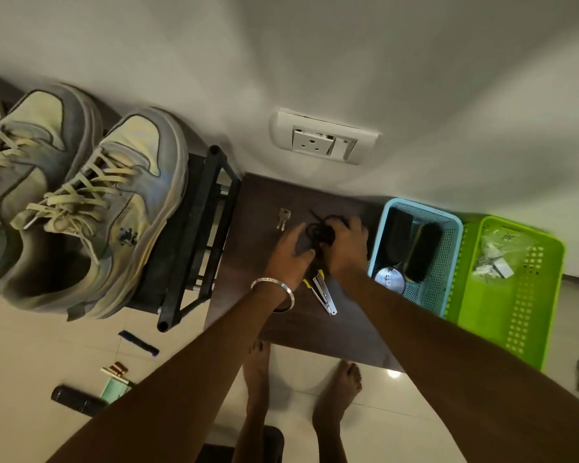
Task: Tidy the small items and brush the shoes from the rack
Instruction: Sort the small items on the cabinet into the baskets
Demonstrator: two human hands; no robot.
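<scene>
**Both hands on black cord, snag risk**

Head view: left hand [291, 252] and right hand [345, 248] both have fingers curled round a tangled black cord [320, 230] on the dark worktop [315, 325]. Risk, as I judge it: loose loops drag the keys [283, 218] or stapler [325, 294] off the edge. Shoes [91, 212] sit on the rack [194, 235], unbrushed; brush [422, 252] lies in the blue basket [448, 262], beside the green basket [515, 312]. Shoe logo and tin lid [389, 280] writing unreadable.
</scene>
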